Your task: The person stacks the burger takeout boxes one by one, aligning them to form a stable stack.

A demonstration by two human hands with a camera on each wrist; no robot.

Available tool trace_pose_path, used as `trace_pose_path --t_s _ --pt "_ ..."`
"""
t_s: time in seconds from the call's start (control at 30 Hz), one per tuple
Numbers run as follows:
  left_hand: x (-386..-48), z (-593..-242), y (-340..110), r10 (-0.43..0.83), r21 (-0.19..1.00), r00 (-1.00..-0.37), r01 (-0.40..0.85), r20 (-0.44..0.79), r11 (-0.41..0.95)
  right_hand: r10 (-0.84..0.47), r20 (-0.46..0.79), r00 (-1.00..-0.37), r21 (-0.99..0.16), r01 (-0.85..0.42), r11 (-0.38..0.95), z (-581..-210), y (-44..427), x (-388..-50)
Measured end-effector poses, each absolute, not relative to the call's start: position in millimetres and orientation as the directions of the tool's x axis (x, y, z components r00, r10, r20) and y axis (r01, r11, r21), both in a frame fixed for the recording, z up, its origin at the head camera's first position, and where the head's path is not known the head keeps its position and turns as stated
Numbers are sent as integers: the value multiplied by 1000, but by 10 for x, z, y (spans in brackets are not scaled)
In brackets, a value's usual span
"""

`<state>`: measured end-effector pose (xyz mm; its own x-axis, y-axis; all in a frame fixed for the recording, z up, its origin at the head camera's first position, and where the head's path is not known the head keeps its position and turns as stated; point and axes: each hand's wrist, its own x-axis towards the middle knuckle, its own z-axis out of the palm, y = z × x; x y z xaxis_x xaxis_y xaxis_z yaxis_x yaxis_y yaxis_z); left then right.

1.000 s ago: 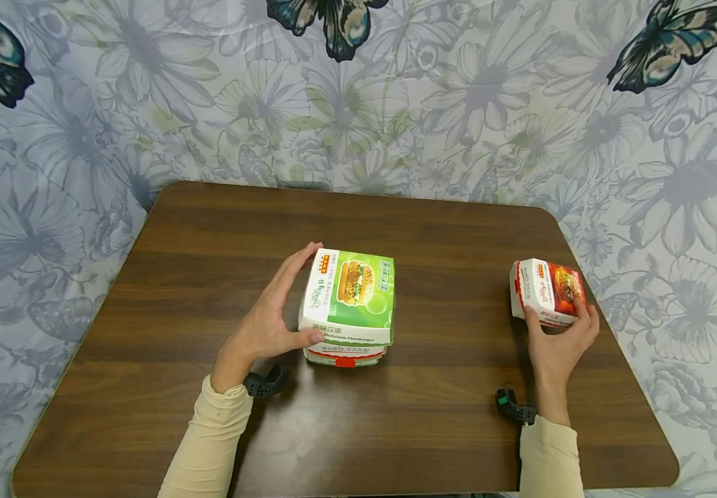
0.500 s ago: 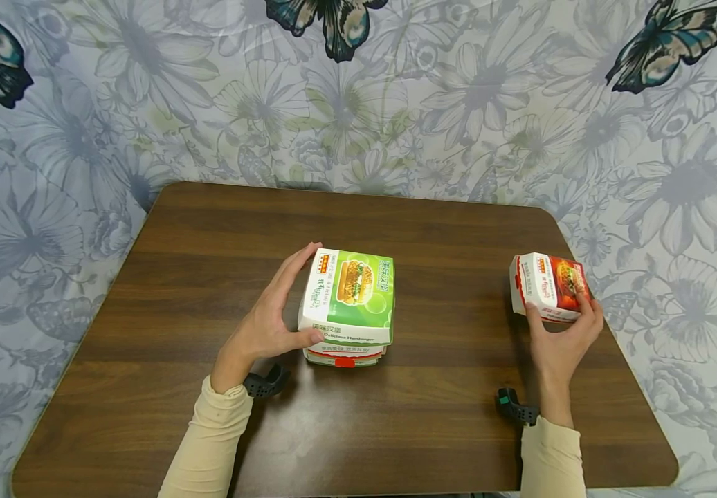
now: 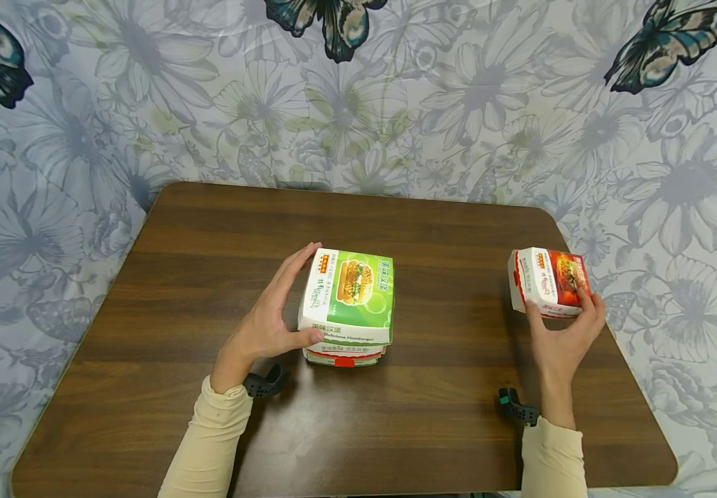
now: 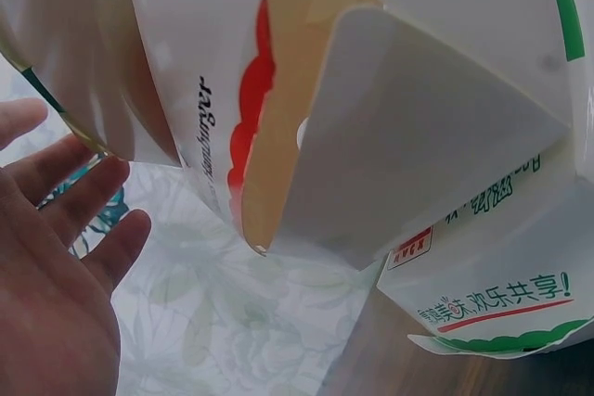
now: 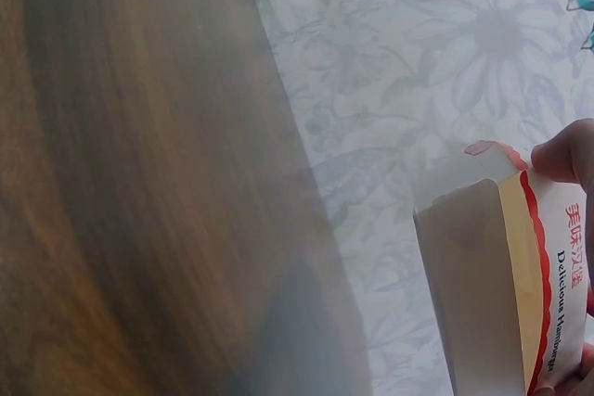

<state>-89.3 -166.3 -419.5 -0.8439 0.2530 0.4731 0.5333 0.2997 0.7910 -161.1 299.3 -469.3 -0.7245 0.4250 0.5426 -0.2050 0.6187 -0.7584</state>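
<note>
In the head view, a stack of paper hamburger boxes stands mid-table. A green-and-white box point(image 3: 358, 297) tops it, with a red-trimmed box point(image 4: 249, 136) beneath and a green-trimmed box point(image 4: 501, 308) lowest. Along the stack's left side lies my left hand point(image 3: 265, 328), thumb touching the front corner and fingers extended to the far corner. The left wrist view shows those fingers spread and fairly straight. At the table's right, my right hand point(image 3: 563, 342) grips a red-and-white hamburger box point(image 3: 548, 282) between thumb and fingers. Its side flap shows in the right wrist view.
The brown wooden table point(image 3: 433, 415) has its right edge close to the right hand. Flower-patterned cloth point(image 3: 489, 104) with butterflies surrounds the table. Black bands sit on both wrists.
The right hand has shifted the red-and-white box slightly away from me, toward the table's far side. Left hand and stack have stayed in place.
</note>
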Motion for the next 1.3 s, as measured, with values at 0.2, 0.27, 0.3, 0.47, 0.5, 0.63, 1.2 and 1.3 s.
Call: trace_pose_path --t_s 0.2,0.27,0.3,0.47,0.5,0.63,1.2,1.3 --pt "-895 -4210 -1666 252 791 -843 535 476 296 391 565 -726 -742 -240 627 -4641 2977 -1602" --pt "-894 -4212 -1666 252 791 -843 535 476 296 382 570 -727 -736 -245 631 -4630 2974 -1599" --pt "-893 -4213 -1665 252 792 -844 534 474 296 380 571 -728 -734 -246 633 -4626 2972 -1597" --pt "-890 -4209 -1666 252 794 -845 531 471 297 363 595 -717 -716 -268 644 -4599 2959 -1592" --pt "-889 -4209 -1667 252 794 -845 531 471 297 356 602 -715 -710 -275 648 -4593 2957 -1591" --pt "-889 -4209 -1670 251 793 -845 531 472 298 339 621 -707 -699 -303 648 -4558 2942 -1591" --pt "-887 -4234 -1675 241 787 -840 541 486 296 314 639 -702 -702 -366 611 -4378 2837 -1547" --pt "-885 -4243 -1678 240 786 -837 545 492 291 303 645 -702 -695 -374 614 -4353 2820 -1543"
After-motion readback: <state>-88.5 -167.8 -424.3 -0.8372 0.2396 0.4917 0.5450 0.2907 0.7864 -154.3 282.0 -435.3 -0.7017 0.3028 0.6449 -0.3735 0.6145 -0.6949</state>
